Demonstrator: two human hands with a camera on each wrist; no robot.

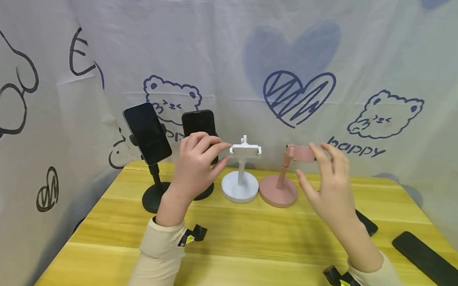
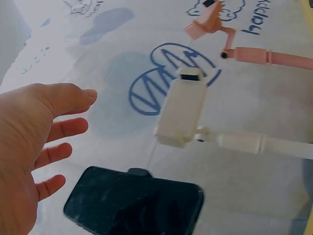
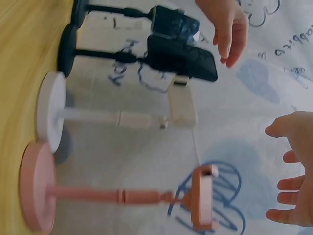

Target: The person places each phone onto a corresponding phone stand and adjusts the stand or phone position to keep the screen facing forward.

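My left hand (image 1: 196,165) is in the air in front of the second phone (image 1: 199,120), fingers and thumb parted toward the white phone stand (image 1: 240,187). In the left wrist view, a gap separates this left hand (image 2: 34,142) from the stand's white clamp (image 2: 182,112). My right hand (image 1: 332,186) hovers beside the pink phone stand (image 1: 278,191), thumb and fingers apart. The right wrist view shows this right hand (image 3: 296,171) away from the pink clamp (image 3: 202,198). Neither the pink nor the white clamp holds a phone.
At the left, a phone (image 1: 146,133) sits tilted in a black stand (image 1: 153,197). The second phone is also on a black stand, partly hidden by my left arm. Two black phones (image 1: 431,265) (image 1: 366,223) lie on the wooden table (image 1: 247,242) at the right. A printed curtain (image 1: 232,75) hangs behind.
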